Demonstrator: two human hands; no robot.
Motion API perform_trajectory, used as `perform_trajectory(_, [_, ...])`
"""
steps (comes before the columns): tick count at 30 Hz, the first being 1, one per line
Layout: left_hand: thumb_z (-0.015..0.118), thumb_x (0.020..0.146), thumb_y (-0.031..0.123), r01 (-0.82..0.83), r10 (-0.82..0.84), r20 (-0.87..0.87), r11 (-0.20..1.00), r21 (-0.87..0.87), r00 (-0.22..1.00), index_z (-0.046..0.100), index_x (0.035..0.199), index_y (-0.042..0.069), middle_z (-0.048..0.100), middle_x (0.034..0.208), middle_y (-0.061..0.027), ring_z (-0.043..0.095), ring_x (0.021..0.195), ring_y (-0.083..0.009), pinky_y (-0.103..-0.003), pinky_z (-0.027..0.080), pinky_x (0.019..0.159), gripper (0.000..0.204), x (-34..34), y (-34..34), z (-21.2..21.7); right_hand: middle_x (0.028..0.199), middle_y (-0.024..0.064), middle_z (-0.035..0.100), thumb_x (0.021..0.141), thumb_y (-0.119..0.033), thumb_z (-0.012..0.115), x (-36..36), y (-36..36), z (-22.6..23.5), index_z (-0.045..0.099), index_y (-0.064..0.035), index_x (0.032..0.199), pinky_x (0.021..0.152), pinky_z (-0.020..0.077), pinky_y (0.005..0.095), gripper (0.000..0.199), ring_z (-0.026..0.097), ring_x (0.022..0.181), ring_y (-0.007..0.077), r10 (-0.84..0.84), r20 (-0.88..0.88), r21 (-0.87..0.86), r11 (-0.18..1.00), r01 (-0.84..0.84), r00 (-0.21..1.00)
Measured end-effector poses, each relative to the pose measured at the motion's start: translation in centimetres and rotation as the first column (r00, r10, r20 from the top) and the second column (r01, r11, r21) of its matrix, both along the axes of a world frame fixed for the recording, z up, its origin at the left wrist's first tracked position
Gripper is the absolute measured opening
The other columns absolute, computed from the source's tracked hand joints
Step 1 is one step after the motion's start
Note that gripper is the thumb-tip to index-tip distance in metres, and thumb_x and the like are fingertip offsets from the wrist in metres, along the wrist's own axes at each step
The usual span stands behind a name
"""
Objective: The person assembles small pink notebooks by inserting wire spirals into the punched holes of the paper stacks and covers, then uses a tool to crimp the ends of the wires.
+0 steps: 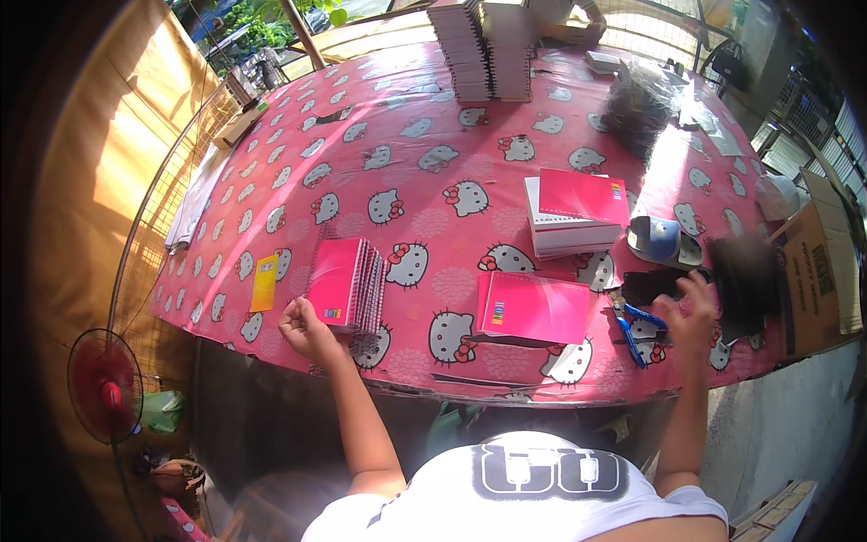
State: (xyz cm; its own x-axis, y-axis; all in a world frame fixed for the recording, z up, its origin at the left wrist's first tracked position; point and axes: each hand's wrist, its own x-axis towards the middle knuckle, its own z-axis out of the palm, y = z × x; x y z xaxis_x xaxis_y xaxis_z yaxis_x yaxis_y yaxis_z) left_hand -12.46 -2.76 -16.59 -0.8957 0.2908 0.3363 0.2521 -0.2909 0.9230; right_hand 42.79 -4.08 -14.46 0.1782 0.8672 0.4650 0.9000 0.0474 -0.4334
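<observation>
Pink cartoon-cat tablecloth (424, 135) is covering the whole table; taking the flat pink notebook (535, 309) near your edge as the landmark.

Your right hand (688, 314) is hovering right of that notebook, fingers spread and holding nothing, reaching toward a dark blurred bundle (745, 275) just beyond the fingertips. I can't tell what it is, as it's smeared by motion. So the bundle is lying right of and slightly away from your open hand, and the right hand is by far the nearer one. Blue-handled pliers (629, 327) are lying between the notebook and that hand, long axis running roughly toward you, just under the palm.

Your left hand (302, 327) is sitting well left of the notebook, curled into a closed fist, touching or nearly touching the near corner of a spiral-bound notebook stack (348, 291). I can't tell if it's pinching anything.

Room: the table edge is running just below both hands. Beyond the landmark notebook, a second stack (573, 212) and a blue cap (664, 239) are crowding the right side, and a cardboard box (817, 271) is closing off the far right. Open cloth is lying between the two near notebook piles.
</observation>
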Motion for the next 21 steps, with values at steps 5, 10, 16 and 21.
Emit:
perform_trajectory(5, [0.065, 0.089, 0.008, 0.099, -0.098, -0.010, 0.994, 0.044, 0.995, 0.056, 0.104, 0.001, 0.061, 0.098, -0.0090, 0.057, 0.089, -0.0155, -0.029, 0.048, 0.081, 0.019, 0.0, 0.5, 0.8, 0.109, 0.0163, 0.060, 0.078, -0.031, 0.076, 10.5, 5.4, -0.2, 0.064, -0.0031, 0.104, 0.089, 0.0470, 0.0456, 0.040, 0.057, 0.104, 0.0343, -0.398, 0.325, -0.063, 0.896, 0.439, 0.858])
perform_trajectory(10, [0.064, 0.089, 0.009, 0.317, -0.305, -0.206, 0.948, 0.028, 0.930, 0.058, 0.105, 0.002, 0.061, 0.104, -0.0049, 0.058, 0.095, -0.0150, -0.029, 0.046, 0.085, 0.018, 6.7, -0.6, 9.1, 0.095, 0.0152, 0.061, 0.078, -0.020, 0.074, 14.3, 8.4, -3.6, 0.065, -0.0048, 0.095, 0.084, 0.0496, 0.0435, 0.024, 0.060, 0.098, 0.0343, -0.347, 0.322, -0.164, 0.896, 0.413, 0.881])
perform_trajectory(16, [0.062, 0.091, 0.013, 0.760, -0.952, -0.277, 0.277, -0.587, 0.132, 0.063, 0.110, 0.002, 0.064, 0.103, -0.0109, 0.061, 0.098, -0.0207, -0.034, 0.045, 0.086, 0.022, 20.3, 4.0, 11.2, 0.096, 0.0181, 0.055, 0.076, -0.006, 0.071, 13.9, 7.4, 0.9, 0.062, -0.0026, 0.089, 0.076, 0.0484, 0.0451, 0.017, 0.060, 0.092, 0.0384, -0.387, 0.246, -0.103, 0.901, 0.421, 0.889])
perform_trajectory(21, [0.064, 0.088, 0.022, 0.357, -0.941, -0.324, 0.269, -0.894, -0.102, 0.068, 0.100, 0.002, 0.066, 0.100, -0.0142, 0.063, 0.090, -0.0334, -0.041, 0.049, 0.079, 0.024, 23.2, 5.9, 6.5, 0.098, 0.0174, 0.060, 0.082, -0.009, 0.068, 9.5, 5.6, 1.9, 0.067, -0.0050, 0.101, 0.076, 0.0513, 0.0442, 0.020, 0.063, 0.087, 0.0372, -0.157, 0.214, 0.002, 0.987, 0.161, 0.964])
